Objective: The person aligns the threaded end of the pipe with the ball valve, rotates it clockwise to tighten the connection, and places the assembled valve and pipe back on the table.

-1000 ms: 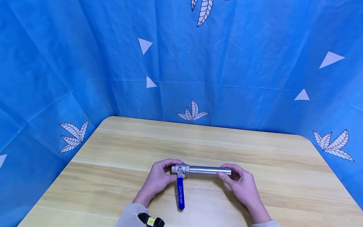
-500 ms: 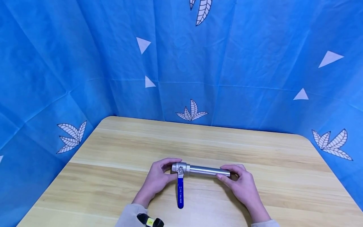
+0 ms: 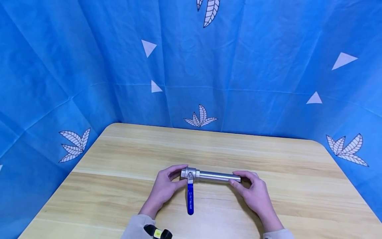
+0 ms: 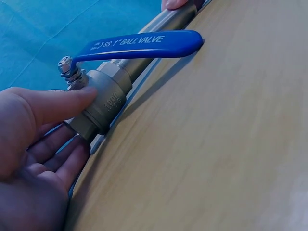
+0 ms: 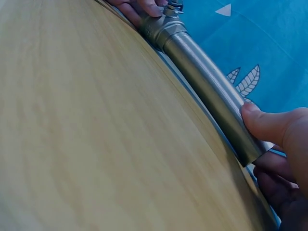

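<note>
A steel ball valve (image 3: 190,172) with a blue lever handle (image 3: 190,198) is joined to a shiny metal pipe (image 3: 216,176). Together they lie crosswise low over the table, the lever pointing toward the person. My left hand (image 3: 164,186) grips the valve body's left end, thumb on the near side, fingers behind. In the left wrist view "1" BALL VALVE" reads along the lever (image 4: 144,45). At the pipe's free right end, my right hand (image 3: 253,191) pinches it between thumb and fingers. The right wrist view shows that thumb (image 5: 262,122) pressed along the pipe (image 5: 207,91).
A wooden table (image 3: 143,142) with rounded far corners spreads under both hands. Blue curtain (image 3: 191,59) printed with white leaves and triangles hangs behind it and along the sides. A black strap with a yellow-lit piece (image 3: 157,233) sits at the left sleeve.
Valve and pipe have shifted slightly away from the person, and the pipe's right end a little to the left. Both hands keep their hold. The head view has moved slightly.
</note>
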### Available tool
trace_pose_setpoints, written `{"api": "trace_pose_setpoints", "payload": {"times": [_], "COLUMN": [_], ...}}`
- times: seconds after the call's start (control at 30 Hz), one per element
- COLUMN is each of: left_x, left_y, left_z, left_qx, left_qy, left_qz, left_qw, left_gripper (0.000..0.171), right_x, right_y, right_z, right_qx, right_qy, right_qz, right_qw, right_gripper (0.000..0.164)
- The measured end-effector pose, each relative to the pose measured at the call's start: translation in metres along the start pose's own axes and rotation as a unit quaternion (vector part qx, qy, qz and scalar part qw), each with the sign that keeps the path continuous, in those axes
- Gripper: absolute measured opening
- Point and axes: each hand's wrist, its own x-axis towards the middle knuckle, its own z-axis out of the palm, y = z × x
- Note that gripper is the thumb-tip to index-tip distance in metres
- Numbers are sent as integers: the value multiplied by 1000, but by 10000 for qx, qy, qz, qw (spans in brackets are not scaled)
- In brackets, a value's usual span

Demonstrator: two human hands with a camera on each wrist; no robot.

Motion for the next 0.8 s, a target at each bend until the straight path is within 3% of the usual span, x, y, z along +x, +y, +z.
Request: {"api": "trace_pose_setpoints", "payload": {"times": [0.5, 0.8], "left_x": [2, 0], "left_y": [-1, -2], "left_z": [-3, 3], "left_qx": [28, -37], "left_qy": [118, 79], "left_qz": [-59, -103], "left_qw": [9999, 9999], "left_gripper": [50, 50], "right_x": [5, 0], "right_y": [0, 6], "right_z": [5, 2], "right_qx": [191, 290], "right_qy": [21, -72], "right_qz": [-45, 335], "right_qw": [9998, 9990], "right_gripper": [37, 46]}}
